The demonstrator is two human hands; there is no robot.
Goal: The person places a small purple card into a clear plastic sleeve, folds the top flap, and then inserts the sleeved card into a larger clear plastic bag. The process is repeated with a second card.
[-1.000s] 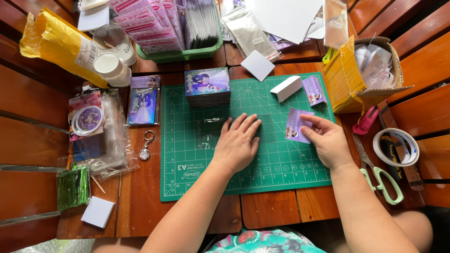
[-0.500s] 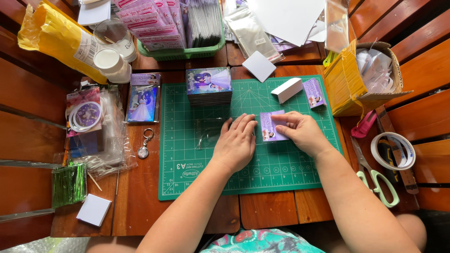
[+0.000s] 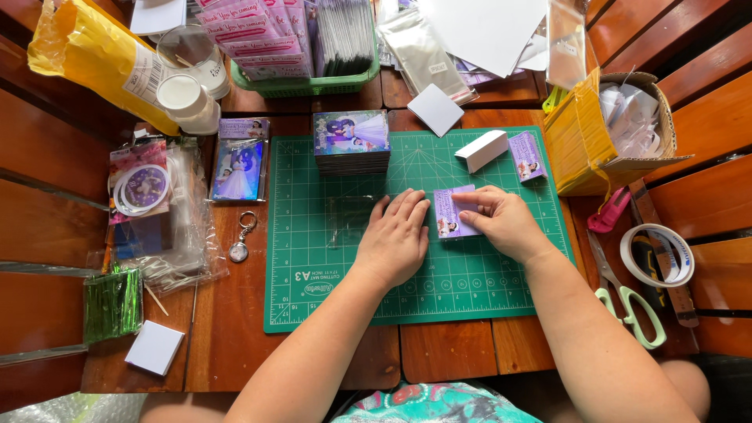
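Note:
My right hand (image 3: 501, 223) pinches a small purple printed card (image 3: 452, 212) and holds it flat on the green cutting mat (image 3: 321, 290). My left hand (image 3: 394, 239) lies palm down on the mat just left of the card, fingers together, over a clear plastic sleeve (image 3: 348, 219) that is hard to make out. A stack of printed picture cards (image 3: 351, 141) stands at the mat's far edge. A white folded box (image 3: 481, 150) and another purple card (image 3: 527, 156) lie at the mat's far right.
A cardboard box (image 3: 619, 133) with yellow wrapping stands at right, with scissors (image 3: 630, 301) and a tape roll (image 3: 656, 254) near it. A green basket (image 3: 305, 82) of cards, two cups (image 3: 188, 94), a yellow bag (image 3: 98, 63), a keyring (image 3: 240, 247) and packets lie left and behind.
My right hand has carried the purple card leftward across the mat, from the right side to beside my left hand. The left hand has stayed flat on the mat.

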